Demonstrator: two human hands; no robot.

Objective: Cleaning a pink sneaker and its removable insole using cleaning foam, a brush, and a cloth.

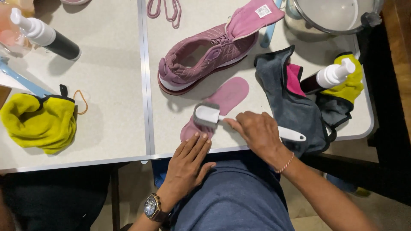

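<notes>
A pale table (107, 141) bears a pink shoe (205, 57), insole (229, 96), grey cloth (287, 102), yellow cloth (38, 122) and laces (164, 10).

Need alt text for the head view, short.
The right hand holds a white-handled brush on a pink insole that the left hand pins to the table. Behind lie a laceless pink sneaker, cloths and spray bottles.

- Label (263, 10): small white rectangle with dark print, on the pink shoe tongue (252, 19), top centre.
- Packages, signs, screens: none seen.
</notes>
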